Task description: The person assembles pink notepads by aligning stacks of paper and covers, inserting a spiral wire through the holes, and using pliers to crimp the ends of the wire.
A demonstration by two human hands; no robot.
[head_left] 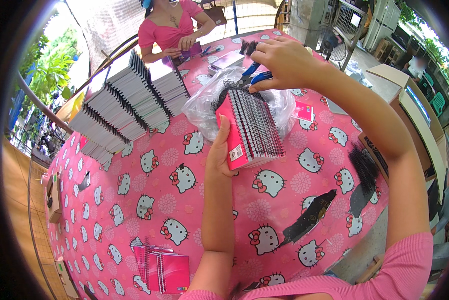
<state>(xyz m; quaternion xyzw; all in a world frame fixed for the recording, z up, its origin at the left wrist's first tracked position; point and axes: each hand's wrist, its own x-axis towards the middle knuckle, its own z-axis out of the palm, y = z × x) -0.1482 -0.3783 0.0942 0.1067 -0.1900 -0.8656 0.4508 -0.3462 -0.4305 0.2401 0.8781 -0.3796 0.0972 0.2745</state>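
Note:
My left hand (223, 147) is wrapped round a bundle of small spiral notebooks (254, 125) with a pink cover, its wire spines facing up. In my right hand (284, 62) are blue-handled pliers (261, 77), their jaws at the far end of the spines. A clear plastic bag (198, 111) lies open under and behind the bundle. Dark curled wire bits (229, 86) sit in the bag, partly hidden by the notebooks. A pink card or notebook (304, 112) lies just right of the bag.
Tall stacks of spiral-bound notebooks (129, 100) stand at the left. Several pink notebooks (167, 270) lie near the front. Black coils (363, 167) and a cardboard box (409, 125) are at the right. Across the patterned tablecloth (184, 220), another person (172, 25) handles a purple item.

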